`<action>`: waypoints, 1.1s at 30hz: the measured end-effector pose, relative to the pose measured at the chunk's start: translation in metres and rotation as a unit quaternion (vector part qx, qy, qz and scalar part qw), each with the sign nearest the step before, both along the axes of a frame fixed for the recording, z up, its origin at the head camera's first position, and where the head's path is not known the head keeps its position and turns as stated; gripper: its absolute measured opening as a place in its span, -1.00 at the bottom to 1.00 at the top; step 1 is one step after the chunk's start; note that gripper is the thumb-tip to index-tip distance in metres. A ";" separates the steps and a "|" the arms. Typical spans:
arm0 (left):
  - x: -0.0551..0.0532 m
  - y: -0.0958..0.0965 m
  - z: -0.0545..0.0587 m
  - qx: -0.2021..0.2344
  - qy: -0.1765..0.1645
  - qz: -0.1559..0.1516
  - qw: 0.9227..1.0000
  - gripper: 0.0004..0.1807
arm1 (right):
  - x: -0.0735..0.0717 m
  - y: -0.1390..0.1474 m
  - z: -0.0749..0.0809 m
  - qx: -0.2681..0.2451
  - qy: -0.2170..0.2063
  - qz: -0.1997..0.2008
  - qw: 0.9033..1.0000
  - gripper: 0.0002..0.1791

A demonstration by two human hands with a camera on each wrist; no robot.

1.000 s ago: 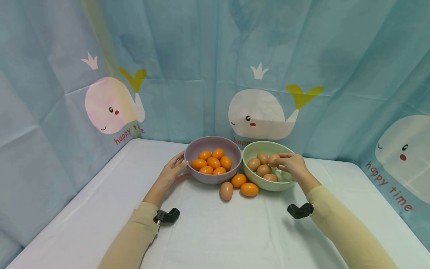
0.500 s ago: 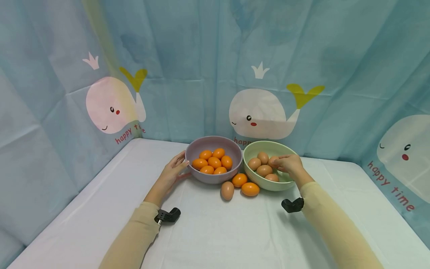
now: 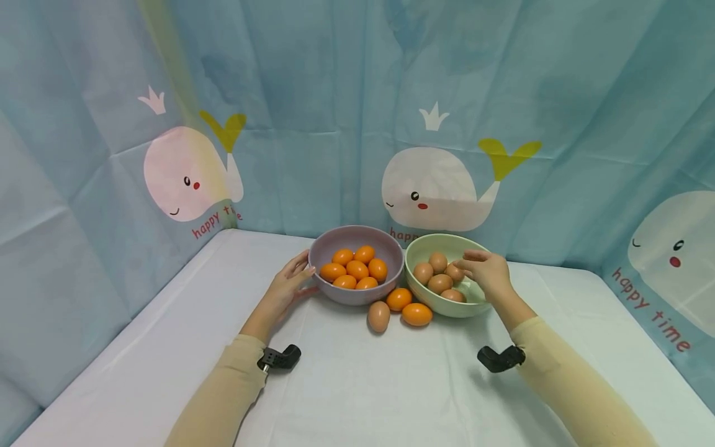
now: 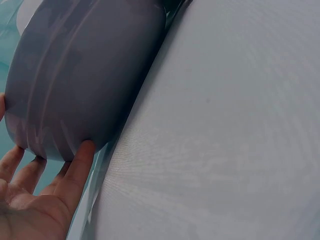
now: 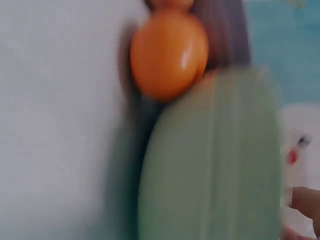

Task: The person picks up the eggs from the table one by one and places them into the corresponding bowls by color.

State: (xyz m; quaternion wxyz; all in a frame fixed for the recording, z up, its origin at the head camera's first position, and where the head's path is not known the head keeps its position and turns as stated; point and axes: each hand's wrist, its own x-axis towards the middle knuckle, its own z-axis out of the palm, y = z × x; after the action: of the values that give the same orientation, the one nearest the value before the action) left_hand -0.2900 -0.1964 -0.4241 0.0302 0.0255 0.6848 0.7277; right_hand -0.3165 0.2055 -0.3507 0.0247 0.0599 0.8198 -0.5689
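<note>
My left hand (image 3: 285, 288) rests its fingertips on the left side of a mauve bowl (image 3: 352, 298). In the left wrist view, its fairly straight fingers (image 4: 75, 175) touch the bowl's outer wall. Several glossy orange eggs (image 3: 357, 269) lie in that bowl. Over the right rim of a light green bowl (image 3: 447, 308) reaches my right hand (image 3: 487, 272), fingers apart and holding nothing. Just left of its fingertips a brown egg (image 3: 454, 273) lies among several other brown eggs (image 3: 439, 284). The right wrist view is blurred and mostly shows the green bowl's outside.
In front of the two bowls, on the white cloth (image 3: 357, 385), lie one brown egg (image 3: 378, 316) and two orange eggs, one against the bowls (image 3: 399, 299) and one nearer me (image 3: 416, 315). A blue curtain (image 3: 307, 174) printed with whales hangs behind the table.
My right hand has set the brown egg down among the others in the green bowl, let go of it and drawn back to the right. My left hand has stayed at the mauve bowl.
</note>
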 end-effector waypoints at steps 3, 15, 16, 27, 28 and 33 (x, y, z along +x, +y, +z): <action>0.000 0.000 0.001 -0.002 0.004 -0.002 1.000 -0.29 | 0.024 0.000 0.009 -0.049 0.029 0.032 0.998 -0.32; -0.001 -0.005 0.001 -0.009 0.008 -0.001 1.000 -0.29 | 0.098 -0.012 0.007 -0.044 0.031 0.124 0.991 -0.39; -0.001 -0.005 0.000 -0.009 0.009 -0.001 1.000 -0.29 | 0.101 -0.013 0.004 -0.047 0.022 0.127 0.991 -0.38; -0.002 -0.003 -0.002 0.000 0.004 0.002 1.000 -0.29 | 0.108 -0.029 -0.028 -0.078 -0.042 0.127 0.988 -0.35; -0.002 -0.003 -0.002 0.001 0.004 0.003 1.000 -0.29 | 0.108 -0.030 -0.031 -0.080 -0.045 0.123 0.988 -0.35; -0.002 -0.001 -0.003 -0.005 0.012 0.002 1.000 -0.30 | 0.105 -0.032 -0.042 -0.098 -0.054 0.112 0.987 -0.33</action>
State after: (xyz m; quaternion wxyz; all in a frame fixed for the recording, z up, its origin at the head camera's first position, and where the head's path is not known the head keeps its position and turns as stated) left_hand -0.2916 -0.1977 -0.4270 0.0203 0.0323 0.6891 0.7237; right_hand -0.2119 0.1730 -0.3926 0.1380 -0.0045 0.7589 -0.6365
